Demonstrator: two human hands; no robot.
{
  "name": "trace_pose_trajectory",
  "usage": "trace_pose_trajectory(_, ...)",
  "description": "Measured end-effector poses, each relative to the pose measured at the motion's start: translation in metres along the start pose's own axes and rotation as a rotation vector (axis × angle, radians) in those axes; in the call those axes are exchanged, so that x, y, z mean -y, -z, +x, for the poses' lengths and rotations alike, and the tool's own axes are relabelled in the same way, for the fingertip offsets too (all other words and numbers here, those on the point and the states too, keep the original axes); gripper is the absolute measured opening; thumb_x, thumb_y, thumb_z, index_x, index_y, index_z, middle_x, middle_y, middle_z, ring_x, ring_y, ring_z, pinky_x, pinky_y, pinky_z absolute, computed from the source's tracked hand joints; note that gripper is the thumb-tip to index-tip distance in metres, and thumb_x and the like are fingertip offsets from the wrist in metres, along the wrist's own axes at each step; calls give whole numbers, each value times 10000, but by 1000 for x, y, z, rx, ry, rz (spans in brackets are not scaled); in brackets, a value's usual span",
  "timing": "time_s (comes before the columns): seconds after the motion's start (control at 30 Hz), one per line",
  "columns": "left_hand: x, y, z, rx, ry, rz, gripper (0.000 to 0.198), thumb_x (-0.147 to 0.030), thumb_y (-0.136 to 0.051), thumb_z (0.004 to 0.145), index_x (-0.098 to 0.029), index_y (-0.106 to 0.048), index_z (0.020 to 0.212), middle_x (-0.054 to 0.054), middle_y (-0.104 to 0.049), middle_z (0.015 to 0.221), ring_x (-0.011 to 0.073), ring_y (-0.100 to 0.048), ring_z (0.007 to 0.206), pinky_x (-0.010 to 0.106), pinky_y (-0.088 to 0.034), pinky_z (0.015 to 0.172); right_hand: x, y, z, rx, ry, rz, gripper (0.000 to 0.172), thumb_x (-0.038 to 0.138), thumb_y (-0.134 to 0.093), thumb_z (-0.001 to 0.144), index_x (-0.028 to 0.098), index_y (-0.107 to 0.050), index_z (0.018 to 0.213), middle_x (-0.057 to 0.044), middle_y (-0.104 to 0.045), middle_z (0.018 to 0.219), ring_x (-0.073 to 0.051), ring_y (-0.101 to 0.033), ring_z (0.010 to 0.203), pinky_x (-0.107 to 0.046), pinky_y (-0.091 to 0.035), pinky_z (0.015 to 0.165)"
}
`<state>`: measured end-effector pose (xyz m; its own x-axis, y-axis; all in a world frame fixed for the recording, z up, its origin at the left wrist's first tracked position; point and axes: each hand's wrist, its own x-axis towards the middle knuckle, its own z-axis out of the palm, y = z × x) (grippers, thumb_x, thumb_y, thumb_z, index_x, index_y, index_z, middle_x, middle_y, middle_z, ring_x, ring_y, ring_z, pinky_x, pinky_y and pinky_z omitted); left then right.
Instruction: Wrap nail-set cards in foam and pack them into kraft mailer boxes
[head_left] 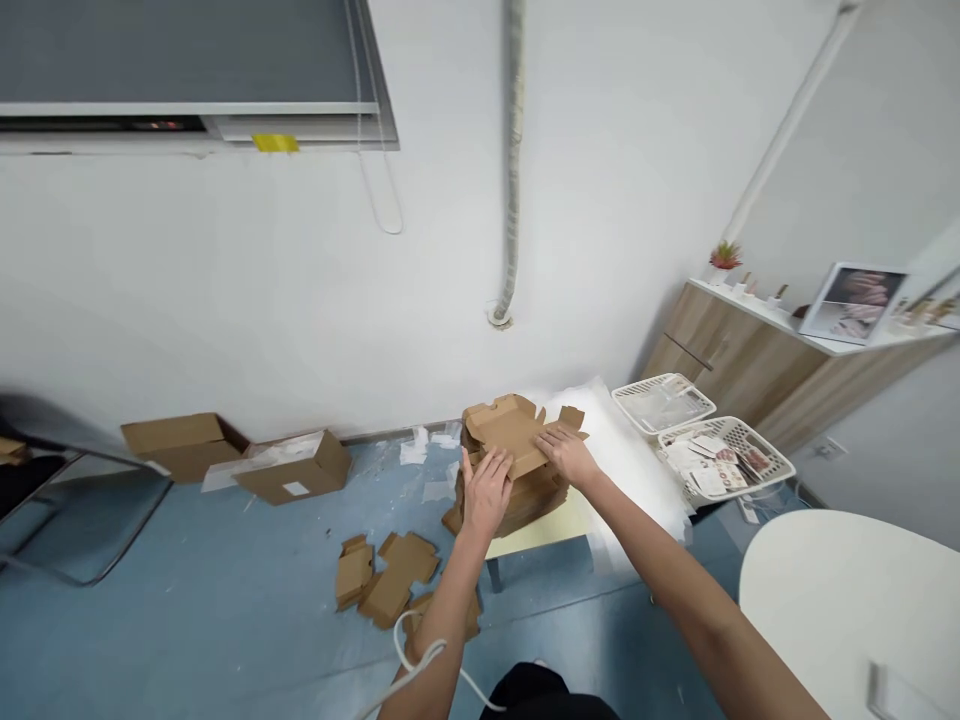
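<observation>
Well, starting at the left we have a black chair (90, 480) on thin metal legs, then two kraft cardboard boxes (187, 445) (296, 468) lying by the foot of the wall on the blue floor (150, 560). Nearer us, flat cardboard blanks (386, 580) lie in a loose heap, and a white cord (420, 650) loops over our left forearm (442, 620).

Straight ahead of both forearms, a half-folded kraft mailer box (510, 430) tops a cardboard stack (525, 495) on a pale yellow low table (540, 530). Its long axis runs roughly left to right, tilted slightly. Our left hand (486, 492) is open, its fingers bent against the near edge. Our right hand (568, 453) lies open and flat on the right end, fingers pointing left. Neither hand closes around it, and both touch it.

Further right, a white foam sheet (622, 460) lies behind the stack, beside two white plastic baskets (664, 403) (726, 462), one holding printed cards (709, 465). Beyond are a wood-veneer cabinet (731, 365) and a round white table (840, 610).
</observation>
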<state>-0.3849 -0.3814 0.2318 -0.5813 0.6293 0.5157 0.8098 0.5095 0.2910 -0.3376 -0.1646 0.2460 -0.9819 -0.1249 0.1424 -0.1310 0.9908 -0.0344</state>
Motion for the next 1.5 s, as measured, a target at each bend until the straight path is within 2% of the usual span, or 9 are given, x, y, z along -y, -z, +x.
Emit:
trace_pose_trajectory(0.1, -30, -2, 21, -19, -104, -48, 441, -137, -400, 898, -240, -567, 1293, 63, -646, 1275, 260, -497, 1299, 633, 72, 1172, -18, 28, -29, -88, -86, -34, 504, 113, -317, 941, 220, -470, 1409, -84, -541, 1397, -244, -453, 1306, -439, -273, 1139)
trace_pose_trajectory(0.2, -71, -16, 41, -21, -244, -120, 458, -139, -379, 920, -242, -528, 1340, 61, -644, 1281, 252, -480, 1316, 639, 70, 1165, -41, 51, -81, -147, -221, -66, 530, 103, -320, 939, 222, -419, 1446, -78, -510, 1430, -249, -416, 1342, -464, -250, 1158)
trace_pose_trajectory(0.4, -200, -63, 57, 73, -566, -312, 455, -128, -366, 937, -250, -524, 1346, 52, -643, 1285, 244, -469, 1326, 650, 42, 1163, -74, 81, -246, -204, -574, -151, 518, 113, -352, 937, 216, -432, 1438, -75, -516, 1428, -242, -408, 1350, -464, -252, 1170)
trace_pose_trajectory(0.67, -418, -123, 4, 272, -972, -529, 465, -159, -416, 926, -228, -485, 1381, 75, -594, 1348, 263, -418, 1364, 648, 45, 1165, -58, 97, -501, -217, -1062, -317, 517, 80, -240, 943, 147, -490, 1390, -91, -533, 1409, -227, -407, 1355, -440, -244, 1178)
trace_pose_trajectory(0.83, -514, -175, -56, 364, -1159, -585, 437, -139, -402, 931, -240, -517, 1341, 62, -623, 1311, 250, -437, 1351, 659, -9, 1171, -33, 63, -616, -175, -1311, -284, 557, 38, -279, 898, 151, -478, 1406, -105, -532, 1408, -251, -400, 1359, -481, -261, 1160)
trace_pose_trajectory(0.97, -532, -230, -118, 544, -1235, -564, 419, -116, -399, 925, -251, -557, 1289, 43, -662, 1243, 230, -478, 1319, 642, -63, 1181, -5, -9, -667, -49, -1439, -113, 560, 26, -292, 877, 144, -519, 1375, -127, -555, 1378, -256, -463, 1309, -459, -311, 1128)
trace_pose_trajectory(1.13, -499, -283, -178, 739, -1215, -460, 382, -148, -415, 936, -313, -602, 1224, 16, -660, 1254, 211, -531, 1268, 605, -149, 1183, 29, -81, -679, 59, -1441, 126, 507, 75, -334, 896, 171, -550, 1345, -114, -562, 1373, -232, -480, 1286, -393, -351, 1093)
trace_pose_trajectory(1.3, -476, -302, -198, 741, -1163, -390, 333, -182, -458, 930, -293, -614, 1203, 38, -633, 1297, 230, -563, 1229, 593, -235, 1160, 37, -88, -679, 42, -1450, 251, 441, 105, -391, 889, 184, -594, 1272, -105, -544, 1378, -231, -471, 1266, -357, -396, 1020)
trace_pose_trajectory(1.5, -493, -301, -206, 710, -1112, -433, 315, -138, -441, 910, -217, -630, 1149, 90, -661, 1224, 261, -571, 1214, 620, -277, 1130, 16, -72, -687, 59, -1504, 380, 258, 208, -465, 893, 203, -720, 930, -96, -628, 1091, -225, -556, 1041, -316, -448, 827)
